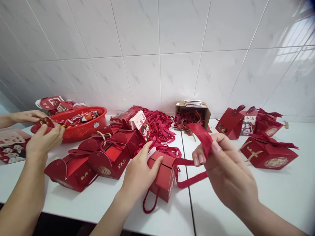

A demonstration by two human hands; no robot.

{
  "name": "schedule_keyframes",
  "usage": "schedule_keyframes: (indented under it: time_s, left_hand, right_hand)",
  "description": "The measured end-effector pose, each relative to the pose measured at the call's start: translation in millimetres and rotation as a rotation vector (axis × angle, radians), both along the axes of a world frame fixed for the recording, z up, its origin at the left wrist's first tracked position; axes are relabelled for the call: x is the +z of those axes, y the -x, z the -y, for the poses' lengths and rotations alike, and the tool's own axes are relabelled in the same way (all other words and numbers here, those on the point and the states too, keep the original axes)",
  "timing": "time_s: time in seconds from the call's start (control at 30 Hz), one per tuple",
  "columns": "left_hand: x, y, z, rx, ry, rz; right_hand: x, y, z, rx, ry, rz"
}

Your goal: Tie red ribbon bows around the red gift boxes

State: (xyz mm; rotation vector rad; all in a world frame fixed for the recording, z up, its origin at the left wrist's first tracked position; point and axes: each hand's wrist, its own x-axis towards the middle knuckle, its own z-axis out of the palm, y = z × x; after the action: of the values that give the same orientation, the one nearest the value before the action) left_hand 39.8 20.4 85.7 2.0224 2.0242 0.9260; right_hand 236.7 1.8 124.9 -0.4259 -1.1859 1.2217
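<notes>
My left hand (140, 170) grips a small red gift box (162, 180) at the front of the table, thumb on its top and fingers along the far side. A twisted red cord handle hangs from the near end of this box. Out to the right, my right hand (227, 170) pinches a dark red ribbon (193, 181) between thumb and fingers. The ribbon loops back to the box's right side, with a free end rising above my fingers. Behind the box lies a tangled heap of red ribbons (158, 126). How the ribbon passes around the box is partly hidden.
Several red boxes (113, 157) stand left, and finished-looking bow-tied boxes (273, 154) stand right. A co-worker's hands (46, 134) hold a small red item beside a red basket (86, 129) of sweets. An open carton (206, 114) sits against the tiled wall.
</notes>
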Motion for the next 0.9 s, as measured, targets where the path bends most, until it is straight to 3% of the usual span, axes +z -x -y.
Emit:
schedule_keyframes:
  time_s: [0.13, 0.23, 0.4, 0.57, 0.9]
  left_hand:
    - [-7.4, -10, 2, -0.027, -0.052, 0.018]
    - [-11.6, -10, 5, -0.077, -0.057, 0.096]
    - [-11.9, 9, 8, -0.206, 0.110, 0.484]
    - [-15.5, 22, 13, -0.260, 0.152, 0.753]
    - [-18.7, 18, 26, -0.251, 0.206, 0.872]
  right_hand:
    - [-25.0, 28, -7, 0.023, 0.107, 0.006]
    - [-36.9, 48, -23, 0.114, 0.169, 0.075]
    - [-43.2, 62, -44, 0.299, 0.296, 0.129]
    - [-46.0, 59, -45, 0.260, 0.271, 0.201]
    - [-46.3, 58, -45, 0.161, 0.283, 0.296]
